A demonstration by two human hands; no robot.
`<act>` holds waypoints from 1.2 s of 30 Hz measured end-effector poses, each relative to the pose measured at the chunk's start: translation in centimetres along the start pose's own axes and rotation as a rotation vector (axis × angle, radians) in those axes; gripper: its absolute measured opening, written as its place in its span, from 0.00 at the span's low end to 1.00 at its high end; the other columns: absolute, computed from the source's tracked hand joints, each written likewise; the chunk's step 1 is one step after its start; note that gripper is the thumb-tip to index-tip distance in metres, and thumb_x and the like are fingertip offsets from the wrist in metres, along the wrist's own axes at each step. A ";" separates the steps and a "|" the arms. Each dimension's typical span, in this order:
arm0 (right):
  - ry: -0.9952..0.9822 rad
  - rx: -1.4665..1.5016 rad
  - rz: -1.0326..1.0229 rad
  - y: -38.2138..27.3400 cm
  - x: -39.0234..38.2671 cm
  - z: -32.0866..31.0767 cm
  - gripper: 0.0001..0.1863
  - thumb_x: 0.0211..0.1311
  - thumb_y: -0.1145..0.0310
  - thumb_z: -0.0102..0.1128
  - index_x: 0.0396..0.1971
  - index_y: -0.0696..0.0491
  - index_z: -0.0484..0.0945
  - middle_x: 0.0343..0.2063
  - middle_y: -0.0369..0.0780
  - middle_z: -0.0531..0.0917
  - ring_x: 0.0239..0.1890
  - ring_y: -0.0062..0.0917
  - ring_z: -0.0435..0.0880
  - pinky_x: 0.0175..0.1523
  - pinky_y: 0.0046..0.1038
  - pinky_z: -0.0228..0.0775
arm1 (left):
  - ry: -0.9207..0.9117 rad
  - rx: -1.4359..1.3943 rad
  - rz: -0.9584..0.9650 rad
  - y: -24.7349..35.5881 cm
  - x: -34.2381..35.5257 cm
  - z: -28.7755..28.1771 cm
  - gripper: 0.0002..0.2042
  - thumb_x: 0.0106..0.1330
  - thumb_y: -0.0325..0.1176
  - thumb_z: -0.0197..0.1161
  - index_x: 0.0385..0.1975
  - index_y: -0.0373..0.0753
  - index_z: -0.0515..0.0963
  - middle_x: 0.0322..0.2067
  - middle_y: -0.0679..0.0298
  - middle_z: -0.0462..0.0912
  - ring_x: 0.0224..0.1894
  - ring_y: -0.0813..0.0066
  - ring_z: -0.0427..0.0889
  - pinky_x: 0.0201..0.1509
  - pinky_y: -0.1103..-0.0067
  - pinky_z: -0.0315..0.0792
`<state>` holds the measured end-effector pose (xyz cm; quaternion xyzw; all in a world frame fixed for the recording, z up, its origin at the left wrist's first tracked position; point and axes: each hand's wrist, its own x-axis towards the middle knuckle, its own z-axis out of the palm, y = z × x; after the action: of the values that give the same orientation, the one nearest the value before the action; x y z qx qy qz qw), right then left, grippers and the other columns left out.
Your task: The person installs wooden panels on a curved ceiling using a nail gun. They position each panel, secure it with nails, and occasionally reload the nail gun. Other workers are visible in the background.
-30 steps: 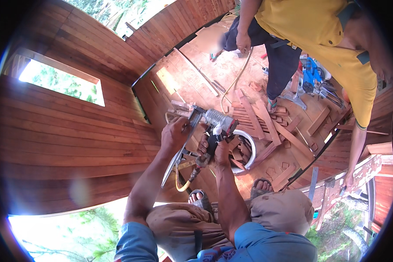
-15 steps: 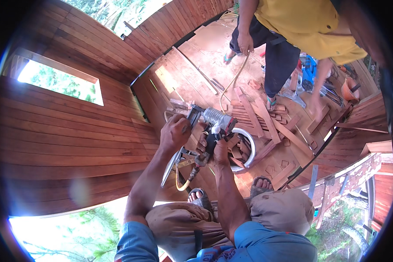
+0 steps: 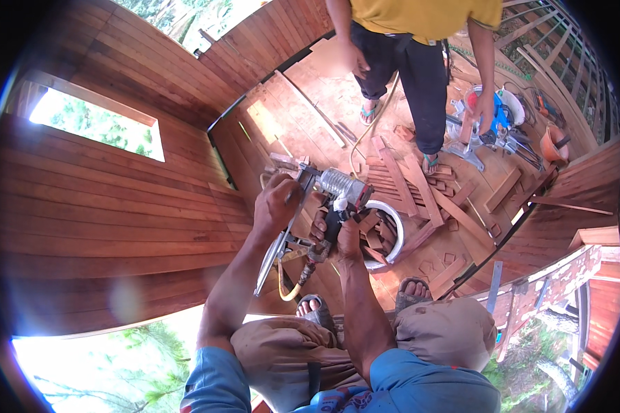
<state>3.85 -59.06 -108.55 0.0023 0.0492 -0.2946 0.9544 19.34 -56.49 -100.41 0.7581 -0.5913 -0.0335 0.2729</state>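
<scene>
- Head view: changed mainly around co-worker point(image 3: 424, 76), now standing straighter and further left.
- Holding nailer point(image 3: 343, 184) up, near bucket point(image 3: 399, 235) in view, unmoved.
- Curling left hand point(image 3: 275, 206) at nailer's front end; cannot tell whether pinching it.
- Wrapping right hand's point(image 3: 348, 237) fingers round the grip.
- Probably leaving work on nailer unaffected.

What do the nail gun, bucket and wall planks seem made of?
Nail gun: probably metal, given its silvery, glinting ribbed body.

Bucket: likely plastic, white with a thick, smooth-looking rim.

Wall planks: wood, reddish brown, varying in tone; the slight sheen may be varnish.
</scene>
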 end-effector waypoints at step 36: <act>0.007 0.204 -0.128 -1.5 0.9 -1.7 0.35 0.67 0.45 0.47 0.65 0.55 0.62 0.20 0.34 0.67 0.21 0.20 0.68 0.30 0.29 0.67 | 0.222 -0.563 -0.926 -3.6 -19.5 -8.5 0.09 0.70 0.32 0.61 0.36 0.31 0.76 0.28 0.61 0.82 0.24 0.78 0.81 0.29 0.82 0.78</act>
<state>3.61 -60.73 -110.27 0.0972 0.0223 -0.3582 0.9283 19.85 -34.97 -100.09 0.8357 -0.1318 -0.2266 0.4825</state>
